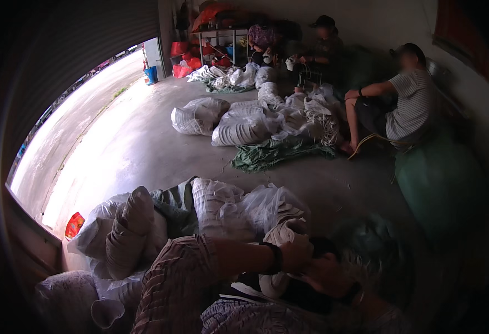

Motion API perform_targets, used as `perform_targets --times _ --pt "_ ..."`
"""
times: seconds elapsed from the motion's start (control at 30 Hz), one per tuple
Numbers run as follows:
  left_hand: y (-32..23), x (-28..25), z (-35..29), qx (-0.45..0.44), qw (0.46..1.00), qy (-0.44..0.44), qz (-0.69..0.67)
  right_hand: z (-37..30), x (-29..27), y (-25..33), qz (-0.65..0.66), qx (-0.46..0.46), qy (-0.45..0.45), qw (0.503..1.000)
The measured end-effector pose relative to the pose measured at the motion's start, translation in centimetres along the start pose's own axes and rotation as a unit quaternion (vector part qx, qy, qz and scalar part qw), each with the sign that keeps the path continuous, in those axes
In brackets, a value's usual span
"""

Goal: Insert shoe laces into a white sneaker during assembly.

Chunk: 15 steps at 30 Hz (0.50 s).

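Note:
In front of my lap my left hand (296, 255), with a dark band on the wrist, is closed on a pale curved cloth piece (276, 283). Its upper part bends over beside the hand, and its lower part hangs over my knees. My right hand (327, 274) meets the left one from the right, its fingers bent and closed. What the right fingers pinch is too dark to make out. Just beyond my hands lies a clear plastic bag (269, 203) with similar pale pieces stacked in and beside it.
A nested stack of pale pieces (130, 234) leans on white bags at my left. Farther off, filled bags (244, 125) lie on a green sheet (272, 157). A person in a striped shirt (414, 97) sits at the right near a large green sack (442, 186). Two more people work at the back.

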<state>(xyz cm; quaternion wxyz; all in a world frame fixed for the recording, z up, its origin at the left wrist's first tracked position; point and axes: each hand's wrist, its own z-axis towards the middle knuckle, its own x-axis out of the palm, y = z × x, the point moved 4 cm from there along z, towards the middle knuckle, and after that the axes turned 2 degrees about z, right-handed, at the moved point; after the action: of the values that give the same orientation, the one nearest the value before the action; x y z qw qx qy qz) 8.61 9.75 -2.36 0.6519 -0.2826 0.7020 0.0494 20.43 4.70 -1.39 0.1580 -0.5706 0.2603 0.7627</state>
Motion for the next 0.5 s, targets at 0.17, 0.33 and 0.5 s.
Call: perform_targets --times 0.17,0.33,0.5 --pt "1.4 0.8 -0.4 -0.007 0.99 -0.134 -0.042 -0.1 0.3 -0.2 0.007 -0.009 -0.018 1.0" --pt "6.1 2.4 -4.5 -0.191 0.6 -0.269 -0.729 0.7 -0.8 1.0 -0.056 -0.013 0.031 0.998" --pt "1.6 -2.7 -7.0 -0.102 0.848 -0.37 -0.365 2.7 2.2 2.1 0.1 0.008 -0.05 0.994"
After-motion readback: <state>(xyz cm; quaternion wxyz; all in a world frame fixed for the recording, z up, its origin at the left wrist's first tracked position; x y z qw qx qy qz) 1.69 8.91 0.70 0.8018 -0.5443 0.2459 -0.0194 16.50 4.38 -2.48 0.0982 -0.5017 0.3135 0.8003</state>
